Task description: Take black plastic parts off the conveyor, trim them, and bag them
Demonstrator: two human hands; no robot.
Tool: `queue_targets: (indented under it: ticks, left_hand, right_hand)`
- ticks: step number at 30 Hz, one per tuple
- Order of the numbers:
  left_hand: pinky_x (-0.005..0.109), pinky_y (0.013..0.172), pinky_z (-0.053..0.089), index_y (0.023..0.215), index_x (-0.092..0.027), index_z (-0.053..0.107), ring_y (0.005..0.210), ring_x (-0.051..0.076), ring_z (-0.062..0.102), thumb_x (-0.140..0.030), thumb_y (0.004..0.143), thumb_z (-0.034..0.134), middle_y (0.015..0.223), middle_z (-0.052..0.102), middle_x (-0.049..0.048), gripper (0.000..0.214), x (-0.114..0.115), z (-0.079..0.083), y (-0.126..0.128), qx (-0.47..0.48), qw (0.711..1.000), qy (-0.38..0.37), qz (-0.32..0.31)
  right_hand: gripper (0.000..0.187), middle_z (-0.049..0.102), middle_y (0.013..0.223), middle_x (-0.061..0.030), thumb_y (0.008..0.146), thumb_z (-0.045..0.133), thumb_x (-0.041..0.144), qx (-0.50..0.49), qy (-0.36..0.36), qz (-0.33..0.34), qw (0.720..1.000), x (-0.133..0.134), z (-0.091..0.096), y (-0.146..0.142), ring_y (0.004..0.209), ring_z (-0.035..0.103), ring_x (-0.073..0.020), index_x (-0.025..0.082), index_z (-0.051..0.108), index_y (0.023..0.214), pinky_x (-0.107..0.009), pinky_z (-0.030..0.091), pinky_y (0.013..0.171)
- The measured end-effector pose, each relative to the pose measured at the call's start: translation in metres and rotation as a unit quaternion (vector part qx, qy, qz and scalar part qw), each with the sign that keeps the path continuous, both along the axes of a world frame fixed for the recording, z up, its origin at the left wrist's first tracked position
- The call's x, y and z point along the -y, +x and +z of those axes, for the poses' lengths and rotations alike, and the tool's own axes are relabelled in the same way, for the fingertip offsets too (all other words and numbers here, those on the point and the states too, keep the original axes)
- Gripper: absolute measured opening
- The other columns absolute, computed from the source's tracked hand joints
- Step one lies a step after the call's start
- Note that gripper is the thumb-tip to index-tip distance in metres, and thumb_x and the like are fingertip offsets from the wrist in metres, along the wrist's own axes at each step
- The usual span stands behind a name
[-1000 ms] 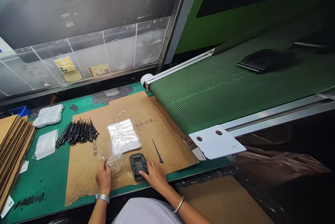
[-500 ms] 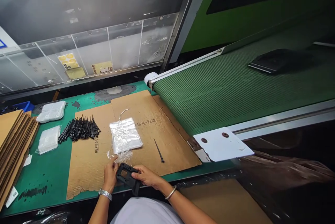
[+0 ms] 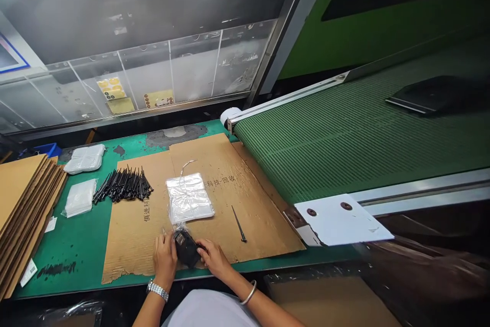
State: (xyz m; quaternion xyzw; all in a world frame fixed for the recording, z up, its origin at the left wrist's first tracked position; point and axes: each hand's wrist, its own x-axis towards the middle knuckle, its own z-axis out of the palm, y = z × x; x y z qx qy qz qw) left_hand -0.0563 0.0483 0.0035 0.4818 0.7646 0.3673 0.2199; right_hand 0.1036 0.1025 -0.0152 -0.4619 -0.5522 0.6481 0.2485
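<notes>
A black plastic part with an opening near its top is between my two hands at the table's front edge. My right hand grips its right side with thumb and fingers. My left hand is closed at its left side, on the crinkled edge of a clear plastic bag. The film meets the part's upper end; how far it covers the part is hard to make out. Just beyond lies a stack of clear bags on the cardboard sheet. A single thin black spike lies to the right.
A pile of black spikes and two more bag stacks, one nearer and one farther, lie left. Cardboard sheets are stacked at the left edge. The green conveyor carries a dark flat piece; a white plate covers its corner.
The black part has moved left and forward to the bag's edge, and my hands have drawn closer around it. The dark piece on the conveyor sits farther right in view, as the view has shifted.
</notes>
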Motion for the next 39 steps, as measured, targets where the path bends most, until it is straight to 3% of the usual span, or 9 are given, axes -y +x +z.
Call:
queue_targets:
  ticks: [3, 9, 14, 21, 23, 25, 28, 33, 39]
  left_hand:
    - [0.034, 0.07, 0.041, 0.091, -0.025, 0.066, 0.072, 0.023, 0.055, -0.024, 0.078, 0.046, 0.075, 0.059, 0.0082, 0.024, -0.009, 0.009, 0.009, 0.02, 0.997, 0.02, -0.074]
    - [0.026, 0.056, 0.04, 0.09, -0.028, 0.068, 0.058, 0.019, 0.055, -0.022, 0.077, 0.05, 0.065, 0.061, 0.007, 0.023, -0.013, 0.038, 0.024, 0.041, 0.985, 0.051, -0.157]
    - [0.027, 0.059, 0.039, 0.087, -0.027, 0.069, 0.061, 0.019, 0.055, -0.023, 0.079, 0.05, 0.065, 0.061, 0.0079, 0.021, -0.02, 0.068, 0.033, 0.04, 0.973, 0.062, -0.219]
    - [0.03, 0.062, 0.039, 0.081, -0.027, 0.07, 0.063, 0.02, 0.055, -0.025, 0.074, 0.058, 0.065, 0.062, 0.0072, 0.014, -0.007, 0.101, 0.037, 0.061, 0.93, 0.044, -0.361]
    - [0.032, 0.07, 0.04, 0.089, -0.027, 0.069, 0.072, 0.021, 0.055, -0.029, 0.073, 0.06, 0.074, 0.062, 0.0073, 0.019, 0.002, 0.096, 0.034, 0.111, 0.955, 0.08, -0.265]
    - [0.032, 0.078, 0.04, 0.098, -0.025, 0.064, 0.083, 0.02, 0.054, -0.036, 0.07, 0.063, 0.085, 0.06, 0.0062, 0.03, 0.005, 0.087, 0.027, 0.24, 0.959, 0.147, 0.005]
    - [0.032, 0.083, 0.041, 0.102, -0.022, 0.059, 0.095, 0.021, 0.054, -0.045, 0.068, 0.063, 0.094, 0.06, 0.0058, 0.042, 0.002, 0.079, 0.014, 0.45, 0.843, 0.153, 0.25]
    - [0.038, 0.073, 0.048, 0.072, -0.015, 0.063, 0.072, 0.022, 0.064, -0.024, 0.065, 0.064, 0.073, 0.068, 0.0078, 0.011, -0.005, 0.082, -0.009, 0.67, 0.696, 0.064, 0.25]
    - [0.032, 0.059, 0.049, 0.059, -0.015, 0.06, 0.052, 0.017, 0.061, -0.016, 0.07, 0.056, 0.057, 0.065, 0.0055, 0.012, 0.002, 0.073, -0.023, 0.699, 0.633, 0.079, 0.322]
  right_hand:
    - [0.012, 0.06, 0.074, -0.0024, 0.062, 0.059, 0.027, -0.022, 0.038, -0.017, 0.999, -0.003, 0.006, -0.005, 0.073, 0.056, -0.0178, 0.02, 0.059, 0.071, -0.029, 0.046, 0.064]
    - [0.033, 0.048, 0.059, 0.006, 0.07, 0.046, 0.041, -0.047, 0.022, -0.091, 0.995, -0.009, 0.01, -0.018, 0.04, 0.046, -0.0111, 0.021, 0.045, 0.096, -0.023, 0.038, 0.039]
    - [0.054, 0.053, 0.059, 0.0054, 0.063, 0.057, 0.038, -0.089, 0.023, -0.111, 0.99, -0.012, 0.024, -0.028, 0.057, 0.053, -0.0142, 0.02, 0.041, 0.112, -0.026, 0.044, 0.055]
    - [0.04, 0.046, 0.05, 0.0056, 0.057, 0.064, 0.05, -0.128, -0.051, -0.096, 0.986, -0.026, 0.04, -0.036, 0.041, 0.04, -0.0087, 0.017, 0.055, 0.077, -0.021, 0.032, 0.04]
    - [0.043, 0.047, 0.052, 0.0048, 0.055, 0.065, 0.055, -0.14, -0.054, -0.096, 0.984, -0.028, 0.047, -0.034, 0.041, 0.039, -0.0077, 0.017, 0.054, 0.071, -0.021, 0.032, 0.041]
    - [0.045, 0.046, 0.053, 0.0046, 0.056, 0.065, 0.058, -0.151, -0.052, -0.096, 0.983, -0.028, 0.056, -0.033, 0.043, 0.039, -0.0076, 0.017, 0.053, 0.07, -0.021, 0.032, 0.042]
    - [0.049, 0.049, 0.058, 0.0029, 0.055, 0.066, 0.061, -0.159, -0.052, -0.08, 0.983, -0.021, 0.07, -0.038, 0.045, 0.043, -0.0091, 0.017, 0.053, 0.072, -0.022, 0.035, 0.044]
    - [0.048, 0.055, 0.063, 0.0, 0.059, 0.059, 0.064, -0.139, -0.041, -0.022, 0.989, -0.003, 0.078, -0.053, 0.051, 0.049, -0.012, 0.018, 0.052, 0.071, -0.025, 0.041, 0.049]
    - [0.032, 0.049, 0.045, 0.0038, 0.069, 0.055, 0.048, -0.055, -0.013, 0.074, 0.996, 0.013, 0.074, -0.045, 0.037, 0.039, -0.0084, 0.019, 0.048, 0.057, -0.02, 0.028, 0.038]
